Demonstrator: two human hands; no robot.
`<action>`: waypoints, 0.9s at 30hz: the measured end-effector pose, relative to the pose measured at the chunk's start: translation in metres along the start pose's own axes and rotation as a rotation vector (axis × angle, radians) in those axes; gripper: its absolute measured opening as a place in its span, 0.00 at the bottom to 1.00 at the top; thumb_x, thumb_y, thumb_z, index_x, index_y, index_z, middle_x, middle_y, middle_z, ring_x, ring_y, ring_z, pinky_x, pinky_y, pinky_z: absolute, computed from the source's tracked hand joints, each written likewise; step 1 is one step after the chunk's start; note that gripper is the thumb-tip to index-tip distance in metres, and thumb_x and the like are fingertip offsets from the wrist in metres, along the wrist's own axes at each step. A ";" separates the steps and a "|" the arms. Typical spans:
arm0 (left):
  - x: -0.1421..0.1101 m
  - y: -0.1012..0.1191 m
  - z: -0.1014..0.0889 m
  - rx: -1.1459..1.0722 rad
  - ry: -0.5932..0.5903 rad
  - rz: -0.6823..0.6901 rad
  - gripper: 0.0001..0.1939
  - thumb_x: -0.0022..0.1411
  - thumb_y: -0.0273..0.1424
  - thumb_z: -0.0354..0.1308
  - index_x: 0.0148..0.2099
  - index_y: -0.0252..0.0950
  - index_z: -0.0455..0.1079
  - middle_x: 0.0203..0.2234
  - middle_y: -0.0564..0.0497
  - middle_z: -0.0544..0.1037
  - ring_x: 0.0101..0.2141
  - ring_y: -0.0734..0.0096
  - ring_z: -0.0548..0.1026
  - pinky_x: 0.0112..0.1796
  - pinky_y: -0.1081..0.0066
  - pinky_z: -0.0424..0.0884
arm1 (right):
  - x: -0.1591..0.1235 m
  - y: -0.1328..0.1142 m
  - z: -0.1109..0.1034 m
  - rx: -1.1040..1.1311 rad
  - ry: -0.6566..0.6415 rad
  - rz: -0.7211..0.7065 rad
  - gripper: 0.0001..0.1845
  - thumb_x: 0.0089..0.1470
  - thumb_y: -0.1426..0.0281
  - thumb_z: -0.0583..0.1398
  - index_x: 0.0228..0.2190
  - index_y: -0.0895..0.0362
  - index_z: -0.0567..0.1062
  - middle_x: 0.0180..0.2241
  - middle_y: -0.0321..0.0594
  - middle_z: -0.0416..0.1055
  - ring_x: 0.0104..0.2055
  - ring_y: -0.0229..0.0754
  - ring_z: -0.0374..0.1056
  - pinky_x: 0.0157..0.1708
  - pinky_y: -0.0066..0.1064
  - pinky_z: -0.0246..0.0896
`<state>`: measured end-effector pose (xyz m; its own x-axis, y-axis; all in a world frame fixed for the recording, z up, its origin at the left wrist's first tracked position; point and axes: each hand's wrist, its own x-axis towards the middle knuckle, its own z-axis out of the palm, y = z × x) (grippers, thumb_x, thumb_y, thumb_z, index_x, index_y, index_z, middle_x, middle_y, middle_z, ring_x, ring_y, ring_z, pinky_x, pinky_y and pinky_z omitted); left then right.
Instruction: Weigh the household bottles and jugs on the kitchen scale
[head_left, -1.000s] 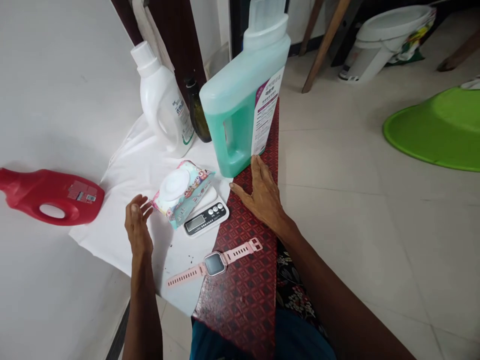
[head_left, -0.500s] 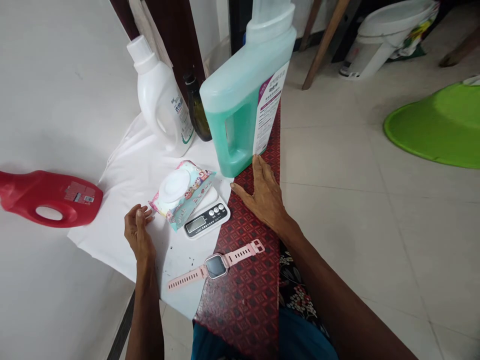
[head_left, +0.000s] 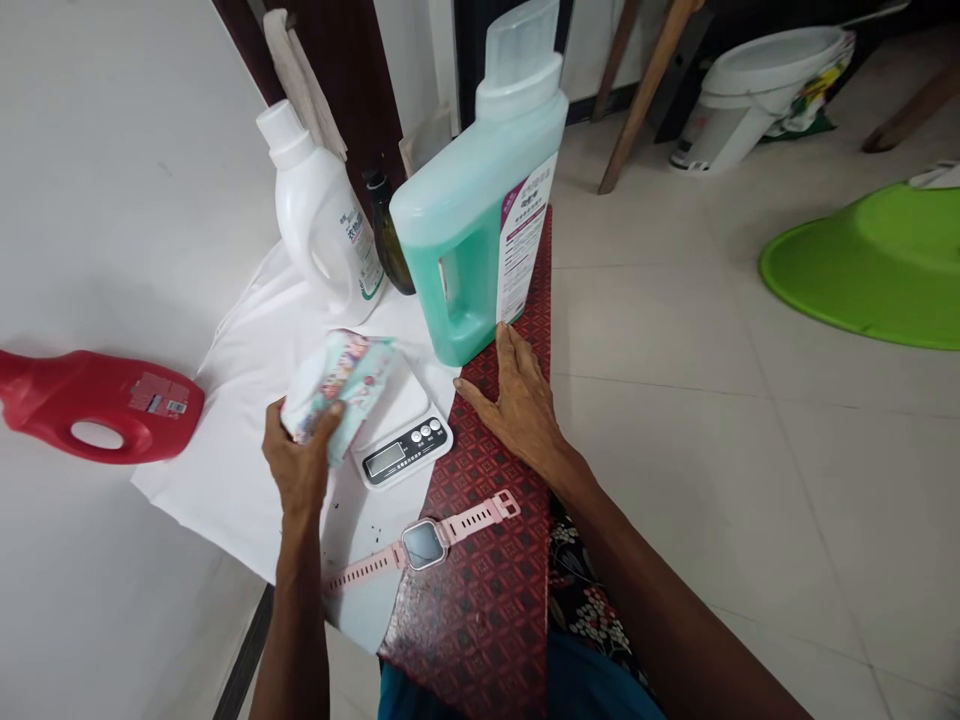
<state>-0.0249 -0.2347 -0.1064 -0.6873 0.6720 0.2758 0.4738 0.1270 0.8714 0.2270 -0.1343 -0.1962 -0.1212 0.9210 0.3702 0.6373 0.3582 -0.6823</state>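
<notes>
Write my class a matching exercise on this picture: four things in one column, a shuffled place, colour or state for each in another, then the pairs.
Things
1. Wipes pack
2. Watch
3. Scale
4. Bucket

Places, colours, states
A. On the floor
B. White, with a black panel
C. In the left hand
D. Has a pink strap

Pairs
1-C; 2-D; 3-B; 4-A

Left hand [head_left: 298, 466] curled, right hand [head_left: 523, 411] palm-down

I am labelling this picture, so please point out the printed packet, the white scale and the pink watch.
Printed packet [head_left: 349, 377], head view: patterned side.
White scale [head_left: 403, 404], head view: flat platform.
Pink watch [head_left: 424, 545], head view: dark screen.
</notes>
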 end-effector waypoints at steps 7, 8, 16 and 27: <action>0.112 -0.019 0.010 0.028 0.355 -0.030 0.31 0.45 0.43 0.77 0.48 0.37 0.69 0.41 0.49 0.79 0.41 0.60 0.79 0.46 0.59 0.79 | -0.001 -0.003 -0.001 0.015 0.018 -0.006 0.51 0.67 0.50 0.58 0.77 0.62 0.47 0.75 0.66 0.53 0.76 0.67 0.53 0.72 0.67 0.53; 0.130 -0.020 0.018 0.065 0.367 -0.056 0.31 0.45 0.41 0.77 0.47 0.37 0.68 0.43 0.48 0.79 0.44 0.59 0.79 0.49 0.58 0.78 | -0.001 -0.003 -0.001 0.016 0.021 -0.007 0.50 0.67 0.50 0.58 0.77 0.62 0.47 0.74 0.66 0.54 0.76 0.67 0.53 0.71 0.68 0.54; 0.184 -0.027 0.106 0.212 0.221 0.016 0.32 0.55 0.36 0.74 0.57 0.34 0.65 0.58 0.34 0.74 0.63 0.46 0.72 0.66 0.53 0.65 | -0.001 0.001 0.000 -0.033 0.037 -0.048 0.50 0.67 0.49 0.58 0.75 0.67 0.50 0.73 0.69 0.56 0.75 0.66 0.55 0.71 0.64 0.56; 0.150 -0.057 -0.013 0.300 0.198 0.306 0.47 0.59 0.45 0.72 0.71 0.37 0.54 0.69 0.31 0.59 0.70 0.44 0.61 0.69 0.46 0.59 | 0.000 0.002 -0.007 -0.067 -0.041 -0.014 0.55 0.63 0.42 0.58 0.74 0.66 0.52 0.70 0.73 0.59 0.68 0.73 0.65 0.61 0.68 0.69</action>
<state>-0.1619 -0.1507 -0.1091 -0.5695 0.5628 0.5991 0.7890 0.1698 0.5904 0.2336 -0.1344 -0.1927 -0.1606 0.9219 0.3527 0.6846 0.3614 -0.6330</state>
